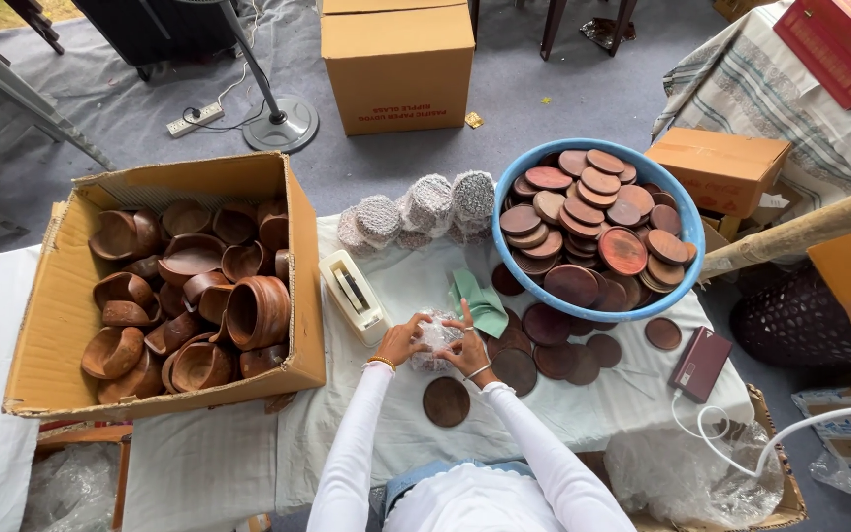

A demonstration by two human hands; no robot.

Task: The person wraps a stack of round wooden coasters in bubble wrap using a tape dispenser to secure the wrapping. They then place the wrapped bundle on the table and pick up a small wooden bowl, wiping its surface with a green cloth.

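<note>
1. Loose dark wooden disc [446, 401], nearest on the white-covered table [583, 409].
2. Left hand [401, 340] and right hand [467, 350], both closed around a bubble-wrapped item [434, 337], contents probably a disc.
3. Tape dispenser [354, 296], just left.
4. Blue basin [677, 281] of discs; cardboard box [61, 315] of wooden bowls.

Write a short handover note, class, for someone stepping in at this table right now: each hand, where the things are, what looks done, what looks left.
Left hand and right hand: both grip a bubble-wrapped piece over the white cloth.
Tape dispenser lies just left of the hands, green cloth just right.
Done, by the look of it: wrapped bundles stacked at the table's far edge.
Left: bare wooden discs beside the hands, one disc nearest the person, more filling the blue basin; wooden bowls piled in the cardboard box, all unwrapped.
</note>
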